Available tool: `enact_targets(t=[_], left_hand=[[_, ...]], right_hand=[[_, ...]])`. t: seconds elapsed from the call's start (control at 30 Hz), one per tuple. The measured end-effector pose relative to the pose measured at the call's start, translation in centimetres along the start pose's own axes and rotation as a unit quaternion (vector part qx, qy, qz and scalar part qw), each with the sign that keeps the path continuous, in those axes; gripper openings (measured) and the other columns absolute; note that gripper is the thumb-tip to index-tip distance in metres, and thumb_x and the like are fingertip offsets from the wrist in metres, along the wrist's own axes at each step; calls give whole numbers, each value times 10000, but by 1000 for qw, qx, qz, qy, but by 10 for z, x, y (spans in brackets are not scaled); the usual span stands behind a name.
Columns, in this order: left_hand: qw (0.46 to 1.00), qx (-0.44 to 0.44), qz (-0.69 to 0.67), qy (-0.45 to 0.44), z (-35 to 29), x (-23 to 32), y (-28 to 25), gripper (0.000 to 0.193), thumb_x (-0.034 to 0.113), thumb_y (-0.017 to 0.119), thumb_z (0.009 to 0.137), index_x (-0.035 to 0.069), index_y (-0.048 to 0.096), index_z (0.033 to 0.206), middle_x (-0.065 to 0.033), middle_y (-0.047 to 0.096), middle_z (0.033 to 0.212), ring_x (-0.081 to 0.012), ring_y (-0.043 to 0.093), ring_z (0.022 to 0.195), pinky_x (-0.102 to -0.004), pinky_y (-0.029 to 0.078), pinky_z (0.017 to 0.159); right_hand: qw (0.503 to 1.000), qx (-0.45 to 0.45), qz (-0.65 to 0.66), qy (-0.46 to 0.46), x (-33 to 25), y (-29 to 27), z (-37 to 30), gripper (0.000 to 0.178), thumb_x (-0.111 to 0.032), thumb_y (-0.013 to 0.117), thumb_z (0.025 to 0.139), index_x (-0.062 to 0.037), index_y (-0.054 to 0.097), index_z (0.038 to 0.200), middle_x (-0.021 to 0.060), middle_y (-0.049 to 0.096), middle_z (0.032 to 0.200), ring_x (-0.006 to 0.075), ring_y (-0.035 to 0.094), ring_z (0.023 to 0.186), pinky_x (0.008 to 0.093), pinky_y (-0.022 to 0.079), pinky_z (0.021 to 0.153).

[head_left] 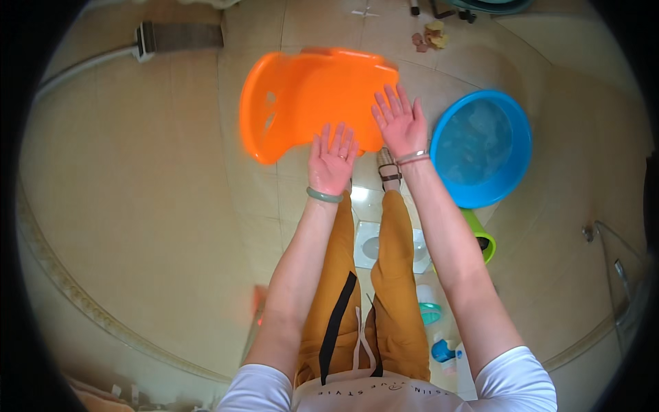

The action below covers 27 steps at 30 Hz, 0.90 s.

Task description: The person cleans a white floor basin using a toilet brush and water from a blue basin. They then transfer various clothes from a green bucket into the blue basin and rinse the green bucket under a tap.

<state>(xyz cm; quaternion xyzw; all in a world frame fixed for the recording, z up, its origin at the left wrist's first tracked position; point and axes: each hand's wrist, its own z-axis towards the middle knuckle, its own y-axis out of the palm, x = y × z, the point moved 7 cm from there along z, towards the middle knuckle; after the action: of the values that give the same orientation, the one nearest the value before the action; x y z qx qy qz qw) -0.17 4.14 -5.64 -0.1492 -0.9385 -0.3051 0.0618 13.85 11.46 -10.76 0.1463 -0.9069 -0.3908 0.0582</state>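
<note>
Both of my hands are held out palm up with nothing in them. My left hand (332, 161), with a green bangle at its wrist, has its fingers stretched and slightly apart. It hangs over the near edge of an orange plastic chair (309, 89). My right hand (401, 127) is a little farther out, fingers spread, wearing a silver bangle and a thin red band. It lies in front of the chair's right end. Just right of it stands a round blue basin (519, 161) holding cloudy water (473, 141).
A green bucket (489, 254) stands below the basin, partly behind my right arm. A white squat toilet (368, 264) is set in the tiled floor by my legs. Crumpled yellow and reddish items (434, 36) lie at the back. Bottles (443, 351) stand lower right; a shower hose (604, 261) hangs at right.
</note>
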Motion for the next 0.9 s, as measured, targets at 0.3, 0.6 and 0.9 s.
enact_targets(t=[0.3,0.6,0.9], left_hand=[[982,115,-121,90,5,66,-67,580,249,574,881,140,260,1357,-126,364,1325,-280,398,1226,-432,364,1013],[971,163,-63,162,14,87,-88,630,228,622,850,155,263,1362,-80,149,1425,-254,305,1275,-451,356,1016],[947,183,72,253,9,112,-85,487,215,638,846,163,397,1266,7,407,1297,-147,367,1218,-437,338,981]], right_hand=[[981,-98,-156,66,83,87,87,491,-416,381,943,-103,398,1321,87,431,1339,277,391,1237,422,356,988],[808,-193,-557,11,116,138,115,532,-436,541,866,-131,470,1296,16,475,1285,168,365,1240,371,318,984],[708,-254,-658,16,126,152,121,547,-449,603,828,-138,481,1262,12,504,1235,141,405,1187,356,324,969]])
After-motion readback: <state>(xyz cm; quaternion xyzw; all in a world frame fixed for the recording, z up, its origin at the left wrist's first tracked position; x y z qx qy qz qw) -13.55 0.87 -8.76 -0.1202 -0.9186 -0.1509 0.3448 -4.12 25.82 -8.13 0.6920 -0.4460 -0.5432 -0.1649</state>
